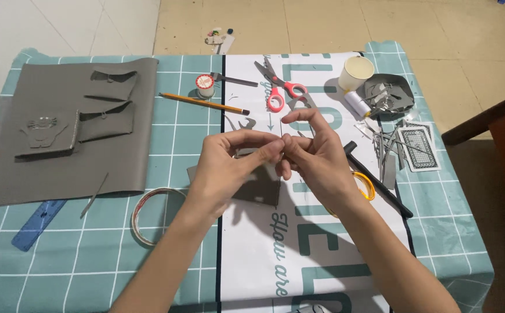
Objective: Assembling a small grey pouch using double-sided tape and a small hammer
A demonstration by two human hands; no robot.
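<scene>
Grey leather piece (259, 184) at table centre, thin, light, floppy | my left hand (226, 165) pinches its top edge, fingers narrow | my right hand (316, 159) pinches beside it, forefinger raised | best gripped at edge | scissors (280, 87) at 12 o'clock, tape roll (148, 217) at 8.
</scene>
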